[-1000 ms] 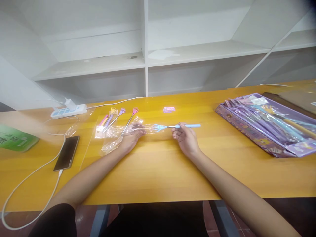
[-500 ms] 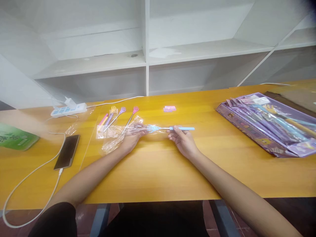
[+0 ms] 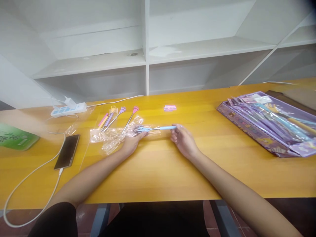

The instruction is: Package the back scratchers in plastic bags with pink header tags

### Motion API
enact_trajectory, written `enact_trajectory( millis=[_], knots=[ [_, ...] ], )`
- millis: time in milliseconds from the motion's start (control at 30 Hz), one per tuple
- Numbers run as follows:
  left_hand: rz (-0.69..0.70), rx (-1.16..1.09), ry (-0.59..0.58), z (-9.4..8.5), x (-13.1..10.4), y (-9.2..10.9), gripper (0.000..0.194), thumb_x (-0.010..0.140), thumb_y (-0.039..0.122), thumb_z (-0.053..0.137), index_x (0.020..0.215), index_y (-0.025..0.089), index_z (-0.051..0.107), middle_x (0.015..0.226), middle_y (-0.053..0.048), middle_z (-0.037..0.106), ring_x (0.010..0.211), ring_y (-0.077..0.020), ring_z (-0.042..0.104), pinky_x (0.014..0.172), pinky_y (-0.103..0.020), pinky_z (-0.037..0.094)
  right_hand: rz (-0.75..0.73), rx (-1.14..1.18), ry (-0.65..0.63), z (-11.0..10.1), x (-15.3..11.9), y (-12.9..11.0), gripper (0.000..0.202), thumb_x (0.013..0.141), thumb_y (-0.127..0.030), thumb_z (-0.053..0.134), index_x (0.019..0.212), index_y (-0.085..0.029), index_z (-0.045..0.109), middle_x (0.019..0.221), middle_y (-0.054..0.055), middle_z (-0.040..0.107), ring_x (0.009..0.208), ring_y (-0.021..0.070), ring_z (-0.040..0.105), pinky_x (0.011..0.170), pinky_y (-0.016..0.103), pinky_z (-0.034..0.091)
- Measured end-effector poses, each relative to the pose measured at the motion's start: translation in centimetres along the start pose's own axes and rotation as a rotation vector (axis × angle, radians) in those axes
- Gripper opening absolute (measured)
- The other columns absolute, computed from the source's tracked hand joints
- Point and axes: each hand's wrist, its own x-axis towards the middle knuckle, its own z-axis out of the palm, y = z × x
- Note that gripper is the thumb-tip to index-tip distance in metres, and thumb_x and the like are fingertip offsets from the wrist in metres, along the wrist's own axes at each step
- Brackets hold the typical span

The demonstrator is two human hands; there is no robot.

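Observation:
A blue back scratcher [image 3: 168, 127] lies level between my hands, its claw end to the left and its handle to the right. The claw and metal rod are inside a clear plastic sleeve [image 3: 96, 136], which runs leftward past my left hand. My left hand [image 3: 132, 141] is closed on the sleeve near the claw. My right hand [image 3: 184, 140] pinches the handle's end, which sticks out of the sleeve. Beyond my left hand lie a pink back scratcher [image 3: 130, 119], a purple back scratcher [image 3: 118, 114] and a yellow one [image 3: 113, 108]. Crumpled clear plastic [image 3: 112, 144] touches the left hand's side.
At the right stands a purple patterned box [image 3: 251, 131] full of wrapped back scratchers. Small pink cards [image 3: 170, 108] lie at the back centre. To the left are a phone [image 3: 66, 152] on a white cable, a power strip [image 3: 69, 109] and a green package [image 3: 17, 136].
My right hand has pushed the blue back scratcher leftward, deeper into the sleeve, and its grip is now at the handle's end. The sleeve's far end has shifted slightly left.

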Motion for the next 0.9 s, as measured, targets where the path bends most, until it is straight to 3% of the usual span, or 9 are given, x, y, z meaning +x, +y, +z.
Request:
enact_trajectory(
  millis=[133,367,700,900],
  knots=[
    [0.035,-0.062,0.024,0.15,0.19,0.48,0.05,0.072,0.034,0.093,0.111,0.021,0.064,0.098,-0.001,0.074,0.092,-0.0175,0.075,0.093,-0.037,0.06,-0.1,-0.133,0.034,-1.01,0.57,-1.01,0.037,0.079,-0.05,0.086,0.096,-0.024,0.067,0.072,-0.004,0.061,0.056,0.0092,0.048,0.049,0.022,0.038],
    [0.066,0.238,-0.005,-0.18,-0.61,0.77,0.043,0.072,0.031,0.091,0.108,0.021,0.069,0.106,-0.004,0.075,0.102,-0.0193,0.072,0.1,-0.036,0.055,-0.112,-0.249,-0.032,-0.95,0.39,-1.11,0.041,0.078,-0.054,0.087,0.099,-0.022,0.07,0.074,-0.003,0.064,0.057,0.0091,0.052,0.052,0.023,0.042],
    [0.061,0.041,0.042,-0.09,-0.04,0.03,0.048,0.068,0.031,0.092,0.109,0.021,0.069,0.098,-0.002,0.072,0.085,-0.0162,0.068,0.081,-0.033,0.057,-0.106,-0.441,-0.062,-0.87,0.02,-1.15,0.046,0.073,-0.059,0.089,0.096,-0.021,0.077,0.072,-0.001,0.066,0.059,0.0105,0.055,0.056,0.026,0.045],
    [0.059,0.04,-0.009,0.05,-0.17,0.28,0.045,0.069,0.033,0.091,0.105,0.022,0.066,0.093,0.001,0.069,0.083,-0.0149,0.066,0.08,-0.031,0.054,-0.081,-0.497,-0.095,-0.65,-0.13,-0.97,0.052,0.071,-0.063,0.088,0.098,-0.02,0.077,0.074,0.002,0.071,0.061,0.0126,0.058,0.059,0.028,0.05]
  ],
)
